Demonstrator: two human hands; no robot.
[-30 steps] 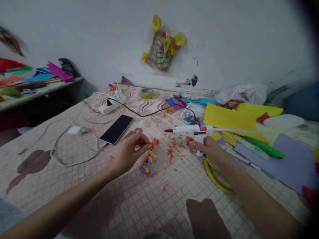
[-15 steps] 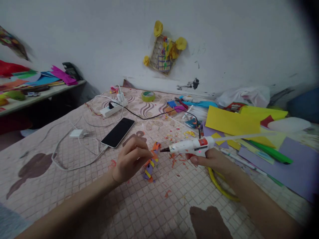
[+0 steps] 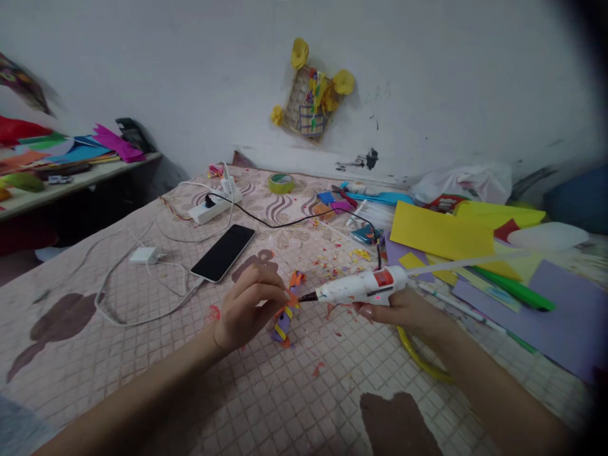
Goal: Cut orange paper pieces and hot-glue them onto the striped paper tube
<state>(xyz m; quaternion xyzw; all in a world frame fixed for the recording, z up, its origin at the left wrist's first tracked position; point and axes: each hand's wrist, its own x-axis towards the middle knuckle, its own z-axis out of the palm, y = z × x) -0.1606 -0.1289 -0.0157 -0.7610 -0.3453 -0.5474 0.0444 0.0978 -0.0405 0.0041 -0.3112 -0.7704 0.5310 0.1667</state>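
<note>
Glue gun (image 3: 361,288), white, gripped in right hand (image 3: 403,310), held level low over quilted cover (image 3: 285,392). Black nozzle points left at orange top of paper figure; touching or just short, cannot tell.

Left hand (image 3: 247,307) pinched closed on paper figure (image 3: 284,320), purple-yellow-orange striped, base on cover.

Judgement: nozzle tip onto seam, small bead only, light trigger squeeze. Left fingertips back from hot tip, figure held steady.

Red label on gun body: writing too small to read. No other legible text.

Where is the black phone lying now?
In the head view, the phone lies on the bedcover left of centre, just beyond the left hand, with the white charger to its left and the power strip behind it.
</note>
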